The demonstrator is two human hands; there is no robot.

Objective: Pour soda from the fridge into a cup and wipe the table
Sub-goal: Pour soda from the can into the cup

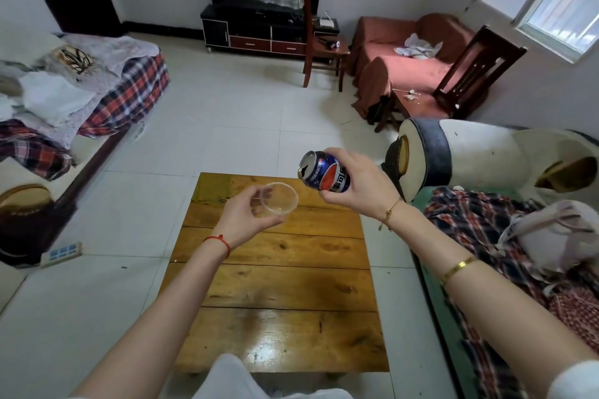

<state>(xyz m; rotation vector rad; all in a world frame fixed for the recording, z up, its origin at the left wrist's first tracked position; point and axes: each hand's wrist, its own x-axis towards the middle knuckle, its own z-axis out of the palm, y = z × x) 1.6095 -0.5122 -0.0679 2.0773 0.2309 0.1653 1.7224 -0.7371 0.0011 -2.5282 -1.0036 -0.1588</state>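
The opened blue soda can is gripped tilted in the right hand beside the clear plastic cup held in the left hand; nothing is seen poured, and wiping of the wooden plank table remains.

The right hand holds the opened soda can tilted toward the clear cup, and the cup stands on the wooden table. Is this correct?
Not quite. The right hand does hold the opened soda can tilted toward the clear cup, but the cup does not stand on the wooden table: the left hand holds it above the table. The head view shows this.
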